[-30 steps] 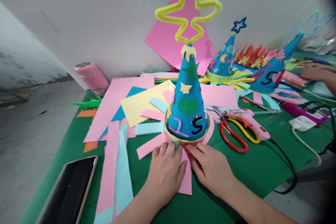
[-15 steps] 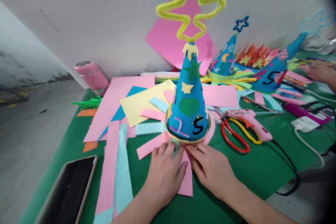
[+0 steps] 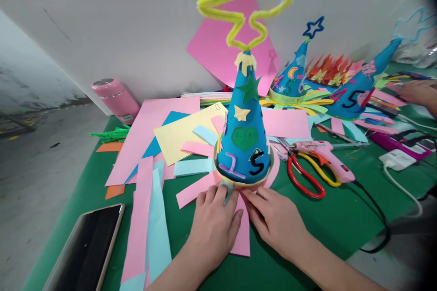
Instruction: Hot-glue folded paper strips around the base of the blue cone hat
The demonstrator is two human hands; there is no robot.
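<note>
A blue paper party hat [image 3: 244,141] stands upright in front of me. It carries a green star, a green heart, a purple and a black figure, and a big yellow pipe-cleaner star [image 3: 244,18] on its tip. Paper strips fan out from its base. My left hand [image 3: 216,223] is closed at the front rim, with a light blue strip [image 3: 228,189] between its fingers. My right hand [image 3: 275,218] meets it there, fingertips pinched on a pink paper strip [image 3: 243,236] that runs toward me. The fingertips are partly hidden under the rim.
Red-and-yellow-handled scissors [image 3: 305,177] and a pink glue gun [image 3: 324,154] lie to the right. Other decorated hats [image 3: 290,75] stand behind; another person's hand [image 3: 418,93] is far right. A phone [image 3: 85,245], paper strips [image 3: 138,227] and a pink bottle [image 3: 118,100] are left.
The view has shifted very slightly. The hat's tip and yellow star lean a little farther left; both hands stay at the rim.
</note>
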